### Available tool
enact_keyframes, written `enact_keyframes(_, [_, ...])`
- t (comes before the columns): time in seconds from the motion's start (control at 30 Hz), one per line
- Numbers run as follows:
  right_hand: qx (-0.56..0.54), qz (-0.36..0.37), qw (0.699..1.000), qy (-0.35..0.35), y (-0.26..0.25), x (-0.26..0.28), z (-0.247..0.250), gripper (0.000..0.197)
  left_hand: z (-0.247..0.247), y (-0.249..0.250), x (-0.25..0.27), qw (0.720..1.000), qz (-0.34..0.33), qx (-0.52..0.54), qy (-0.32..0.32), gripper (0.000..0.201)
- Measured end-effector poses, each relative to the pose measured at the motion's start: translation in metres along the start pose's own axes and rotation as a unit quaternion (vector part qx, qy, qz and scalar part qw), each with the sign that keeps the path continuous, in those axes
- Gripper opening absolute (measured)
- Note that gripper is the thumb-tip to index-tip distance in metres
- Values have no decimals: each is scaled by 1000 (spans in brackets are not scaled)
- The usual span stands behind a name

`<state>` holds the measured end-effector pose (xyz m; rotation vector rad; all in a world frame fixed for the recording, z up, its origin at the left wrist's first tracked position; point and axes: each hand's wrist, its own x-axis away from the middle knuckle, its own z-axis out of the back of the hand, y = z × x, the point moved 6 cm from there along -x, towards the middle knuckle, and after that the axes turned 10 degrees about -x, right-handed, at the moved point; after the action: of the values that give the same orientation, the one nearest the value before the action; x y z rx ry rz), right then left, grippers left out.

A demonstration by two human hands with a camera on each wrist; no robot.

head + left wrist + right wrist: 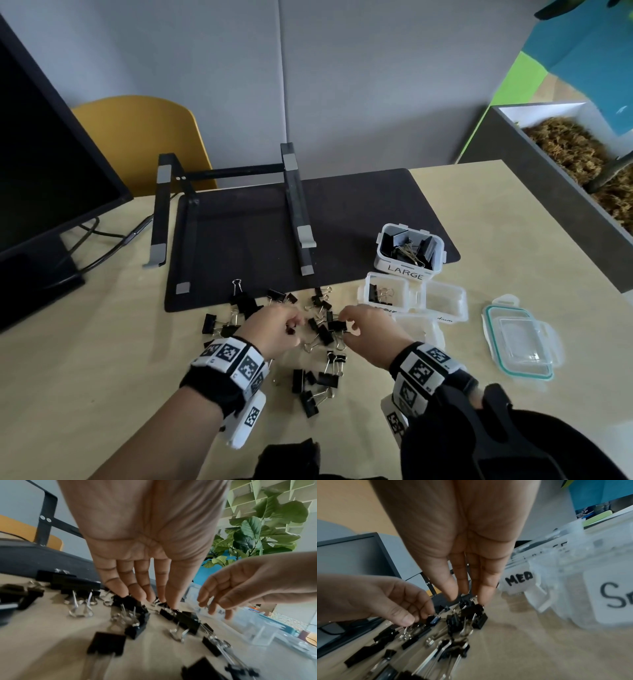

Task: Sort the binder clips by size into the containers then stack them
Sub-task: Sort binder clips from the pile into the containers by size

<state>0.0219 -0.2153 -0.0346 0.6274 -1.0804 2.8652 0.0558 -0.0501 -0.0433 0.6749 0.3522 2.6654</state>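
Pale tabletop [102, 342] strewn with binder clips [318, 383] beside labelled containers [411, 253]: left hand [274, 330] pinches a small clip [435, 618], right hand [366, 329] hovers released; clips seem light and rigid, best pinched across their stiff black bodies.

Two hands, the left hand [277, 329] and the right hand [368, 330], are over the bench [496, 219]. Four clear containers sit there: one marked LARGE [409, 251], one with a few clips inside [387, 291], one beside it [445, 299], and one partly hidden by the right hand [423, 327]. One loose lid [520, 342]. Loose binder clips [318, 380] lie scattered, roughly two dozen; overlap prevents an exact count.
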Motion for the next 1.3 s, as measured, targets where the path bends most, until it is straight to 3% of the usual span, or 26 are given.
enact_keyframes(0.2, [41, -50, 997, 41, 0, -11, -18, 32, -10, 25, -5, 999, -9, -25, 40, 26])
enact_keyframes(0.3, [43, -69, 995, 52, -1, -15, -22, 28, -17, 36, -10, 998, -32, -47, 33, 35])
enact_keyframes(0.43, [48, -83, 994, 46, -3, -17, -24, 25, -24, 41, -13, 996, -59, -51, 34, 26])
enact_keyframes(0.87, [-7, -115, 993, 19, 3, -21, -23, 26, -26, 37, -18, 997, -47, -27, 49, 28])
enact_keyframes(1.0, [-32, -108, 993, 20, 2, -21, -10, 24, -24, 32, -22, 998, -33, 0, 46, 13])
enact_keyframes(1.3, [-99, -97, 976, 168, 28, -9, 69, 22, 4, 38, -31, 998, 5, 35, 52, 22])
